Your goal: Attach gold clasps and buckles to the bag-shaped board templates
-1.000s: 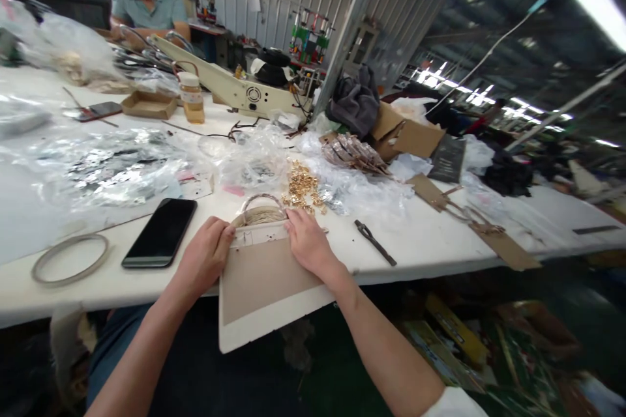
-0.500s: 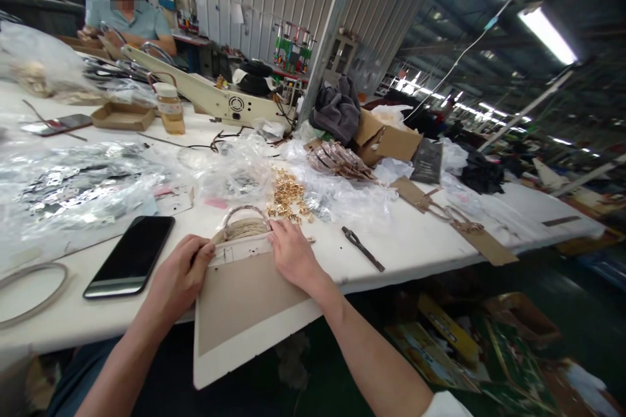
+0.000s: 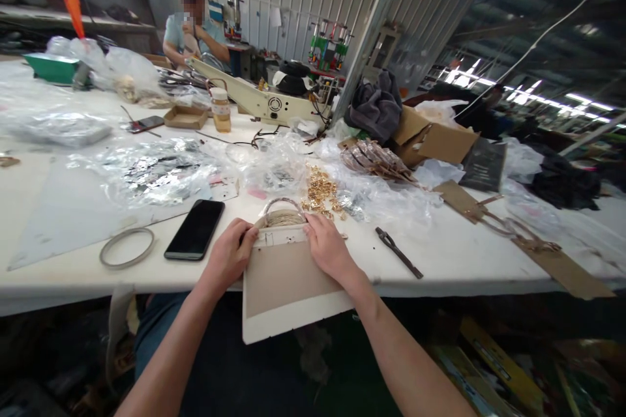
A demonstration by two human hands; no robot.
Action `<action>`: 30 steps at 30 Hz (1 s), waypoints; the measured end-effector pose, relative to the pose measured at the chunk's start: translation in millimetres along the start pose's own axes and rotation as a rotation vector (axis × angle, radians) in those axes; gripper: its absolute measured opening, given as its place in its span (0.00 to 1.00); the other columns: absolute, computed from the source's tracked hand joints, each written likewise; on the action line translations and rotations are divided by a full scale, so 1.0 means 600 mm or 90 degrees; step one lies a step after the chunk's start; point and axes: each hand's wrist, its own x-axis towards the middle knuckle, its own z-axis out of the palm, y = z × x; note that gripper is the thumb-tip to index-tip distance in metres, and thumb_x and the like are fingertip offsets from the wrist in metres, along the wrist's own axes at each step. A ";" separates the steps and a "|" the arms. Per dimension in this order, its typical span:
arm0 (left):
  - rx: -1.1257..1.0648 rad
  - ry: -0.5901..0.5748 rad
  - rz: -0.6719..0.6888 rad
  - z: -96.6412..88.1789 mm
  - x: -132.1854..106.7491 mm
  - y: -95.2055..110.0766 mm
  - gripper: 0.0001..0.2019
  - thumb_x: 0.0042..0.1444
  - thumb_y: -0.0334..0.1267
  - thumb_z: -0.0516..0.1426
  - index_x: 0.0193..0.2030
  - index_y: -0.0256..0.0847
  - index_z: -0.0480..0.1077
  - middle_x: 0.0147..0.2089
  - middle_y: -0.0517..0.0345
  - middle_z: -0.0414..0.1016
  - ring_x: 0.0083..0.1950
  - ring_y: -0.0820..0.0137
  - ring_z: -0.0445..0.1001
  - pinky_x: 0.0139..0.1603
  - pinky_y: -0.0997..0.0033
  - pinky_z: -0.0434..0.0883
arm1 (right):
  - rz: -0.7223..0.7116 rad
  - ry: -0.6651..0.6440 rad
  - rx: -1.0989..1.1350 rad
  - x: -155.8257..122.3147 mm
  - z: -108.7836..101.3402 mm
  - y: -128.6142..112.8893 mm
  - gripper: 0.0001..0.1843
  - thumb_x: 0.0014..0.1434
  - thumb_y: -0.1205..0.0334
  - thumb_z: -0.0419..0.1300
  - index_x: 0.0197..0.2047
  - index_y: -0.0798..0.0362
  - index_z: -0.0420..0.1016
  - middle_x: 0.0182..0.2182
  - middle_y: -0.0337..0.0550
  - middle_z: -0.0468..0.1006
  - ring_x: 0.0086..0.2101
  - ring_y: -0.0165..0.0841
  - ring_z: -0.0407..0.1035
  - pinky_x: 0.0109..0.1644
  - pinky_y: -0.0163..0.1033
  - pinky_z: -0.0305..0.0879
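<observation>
Beige panel [image 3: 288, 280] spans the near edge of the white table [image 3: 450, 260], pale-bordered lower end overhanging. Left hand [image 3: 232, 251] grasps its upper left corner; right hand [image 3: 328, 246] grips near the upper right. Step in hand, judged from posture: steadying the panel by its pale top strip [image 3: 281, 236]. Next move would call for both corners held firm and level. Right hand and wrist cover part of the right edge; underside fingers hidden. Looped handle [image 3: 283, 200] just beyond: perhaps attached, join unclear.
</observation>
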 end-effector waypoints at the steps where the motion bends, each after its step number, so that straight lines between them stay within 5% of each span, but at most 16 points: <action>1: -0.002 0.002 0.000 0.000 -0.001 0.001 0.18 0.77 0.51 0.51 0.41 0.44 0.73 0.45 0.52 0.76 0.48 0.59 0.76 0.51 0.59 0.68 | -0.003 0.001 0.002 0.000 0.001 0.002 0.22 0.83 0.62 0.51 0.72 0.55 0.75 0.62 0.56 0.75 0.61 0.51 0.70 0.73 0.58 0.66; 22: 0.050 -0.019 -0.005 -0.001 0.016 -0.023 0.22 0.72 0.59 0.53 0.41 0.44 0.76 0.45 0.51 0.82 0.47 0.55 0.78 0.50 0.59 0.70 | 0.040 -0.017 -0.045 0.002 -0.011 -0.026 0.17 0.83 0.67 0.60 0.70 0.55 0.77 0.63 0.54 0.75 0.63 0.48 0.68 0.74 0.52 0.67; 24: 0.054 -0.014 -0.008 -0.001 0.017 -0.024 0.22 0.72 0.60 0.53 0.41 0.44 0.76 0.45 0.51 0.82 0.48 0.54 0.78 0.50 0.59 0.70 | 0.015 0.036 -0.013 0.000 -0.038 -0.023 0.18 0.81 0.67 0.61 0.70 0.52 0.77 0.65 0.52 0.74 0.65 0.46 0.67 0.75 0.50 0.66; 27: 0.057 -0.017 -0.018 0.000 0.015 -0.025 0.22 0.71 0.61 0.53 0.41 0.45 0.76 0.45 0.51 0.82 0.48 0.54 0.78 0.51 0.59 0.70 | 0.016 0.246 -0.009 0.009 -0.122 0.023 0.18 0.82 0.62 0.59 0.70 0.50 0.78 0.66 0.53 0.74 0.67 0.46 0.66 0.76 0.52 0.65; 29: 0.055 -0.025 -0.021 0.000 0.014 -0.025 0.23 0.72 0.62 0.53 0.42 0.45 0.76 0.46 0.51 0.83 0.50 0.53 0.78 0.51 0.59 0.70 | 0.104 0.346 -0.050 0.030 -0.191 0.079 0.20 0.82 0.62 0.53 0.69 0.55 0.78 0.64 0.57 0.76 0.63 0.48 0.70 0.70 0.51 0.70; 30: 0.052 -0.027 -0.020 0.000 0.013 -0.026 0.23 0.72 0.62 0.53 0.42 0.45 0.76 0.46 0.51 0.83 0.50 0.54 0.78 0.52 0.59 0.70 | 0.170 0.330 -0.086 0.045 -0.222 0.109 0.22 0.81 0.65 0.51 0.68 0.58 0.79 0.63 0.59 0.77 0.61 0.48 0.72 0.68 0.50 0.72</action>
